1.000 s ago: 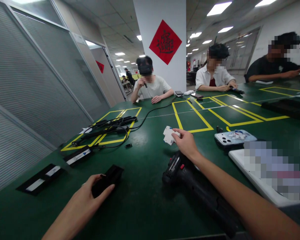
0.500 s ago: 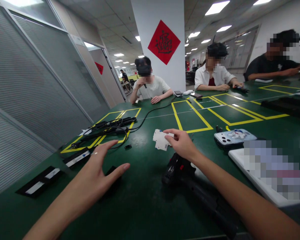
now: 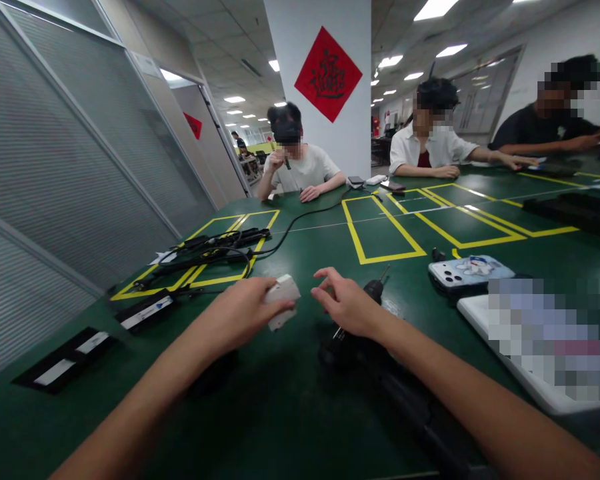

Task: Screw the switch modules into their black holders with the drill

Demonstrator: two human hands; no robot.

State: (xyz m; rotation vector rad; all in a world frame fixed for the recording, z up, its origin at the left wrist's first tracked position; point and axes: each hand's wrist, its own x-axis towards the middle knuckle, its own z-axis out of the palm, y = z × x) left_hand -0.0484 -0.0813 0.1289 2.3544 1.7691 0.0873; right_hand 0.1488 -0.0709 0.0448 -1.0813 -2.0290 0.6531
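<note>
Gripping white block [image 3: 285, 299]: left hand [image 3: 243, 310]. Right hand [image 3: 347, 303], holding it half a second ago, now empty, loosely curled just beside; black power tool [image 3: 410, 407] beneath. Handover done, right freed.

Cables [image 3: 217, 254] are laid on the table [image 3: 310, 250], left of the held block [image 3: 284, 297]; the drill [image 3: 407, 403] is placed between block and phone [image 3: 473, 272].

1. A green table [image 3: 290, 433] fills the lower frame, marked with yellow tape outlines [image 3: 393, 258].
2. Centre left: tangled black cables [image 3: 215, 252].
3. Lower left: black strips [image 3: 73, 357] bearing white labels.
4. Lower centre-right: a black power tool [image 3: 403, 392], partly hidden.
5. Right: a phone [image 3: 473, 275] beside a white slab [image 3: 484, 327], its top pixelated.
</note>
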